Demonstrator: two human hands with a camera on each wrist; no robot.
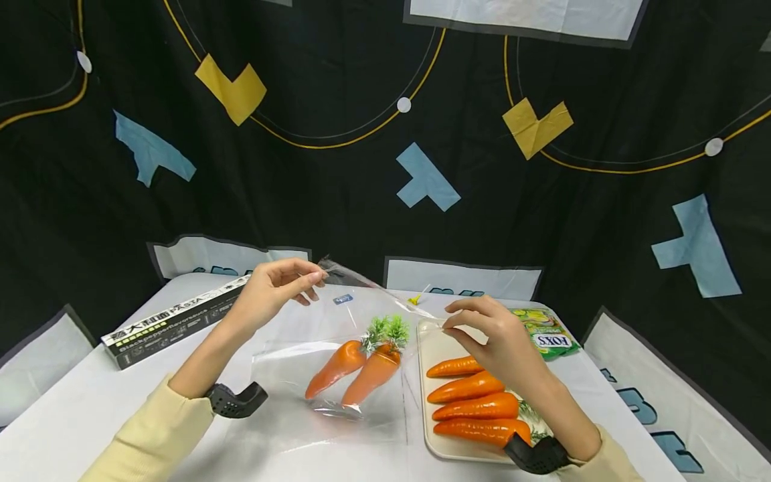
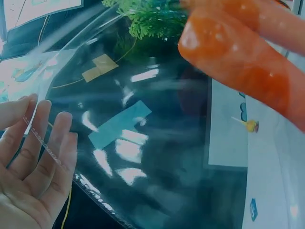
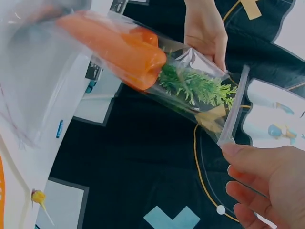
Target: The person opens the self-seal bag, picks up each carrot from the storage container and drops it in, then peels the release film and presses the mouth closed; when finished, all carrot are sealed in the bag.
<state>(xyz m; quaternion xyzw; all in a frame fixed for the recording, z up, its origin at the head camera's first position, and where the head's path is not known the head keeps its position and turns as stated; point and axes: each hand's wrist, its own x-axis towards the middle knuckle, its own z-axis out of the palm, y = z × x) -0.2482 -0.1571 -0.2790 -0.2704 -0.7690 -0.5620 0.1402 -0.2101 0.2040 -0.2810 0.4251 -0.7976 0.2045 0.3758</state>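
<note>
A clear plastic bag (image 1: 336, 410) hangs in front of me above the white table, its top edge slanting down to the right. Two orange carrots (image 1: 375, 376) with green leafy tops lie inside it, tops upward. My left hand (image 1: 278, 286) pinches the upper left corner of the bag between thumb and fingertips. At the opposite corner my right hand (image 1: 496, 329) pinches the edge; the right wrist view shows thumb and forefinger on the bag's strip-like mouth (image 3: 236, 107). Below the right hand, several carrots (image 1: 476, 407) lie side by side on a cream tray (image 1: 429, 438).
A long black-and-white pasta box (image 1: 181, 320) lies at the left back of the table. At the right back, behind the tray, is a green Fox's packet (image 1: 547, 333). A small yellow item (image 1: 414, 300) and a small blue piece (image 1: 343, 299) are near the back edge.
</note>
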